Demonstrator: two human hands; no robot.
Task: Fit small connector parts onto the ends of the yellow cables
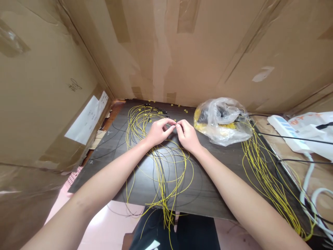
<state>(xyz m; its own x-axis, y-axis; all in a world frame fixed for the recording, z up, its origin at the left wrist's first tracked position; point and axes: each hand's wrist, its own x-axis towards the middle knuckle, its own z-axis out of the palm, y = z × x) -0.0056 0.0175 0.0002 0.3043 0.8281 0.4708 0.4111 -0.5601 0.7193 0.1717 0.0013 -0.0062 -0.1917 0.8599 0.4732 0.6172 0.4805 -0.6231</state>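
Observation:
My left hand (160, 131) and my right hand (186, 134) meet over the middle of the dark tabletop (213, 180). Both are closed in a pinch, thumb against forefinger, with the fingertips almost touching. A tiny dark piece (176, 124) shows between them; its kind is too small to make out. Beneath and around the hands spreads a loose bundle of thin yellow cables (162, 173), with some black ones among them. Its lower ends hang over the front edge above my lap. Behind my left hand lie several small black cable ends (162, 111).
A clear plastic bag (223, 121) with yellow and black contents stands at the back right. More yellow cables (273, 187) trail down from it. Farther right are a white power strip (288, 133) and cords. Small yellow bits (185, 111) lie near the cardboard wall (166, 62).

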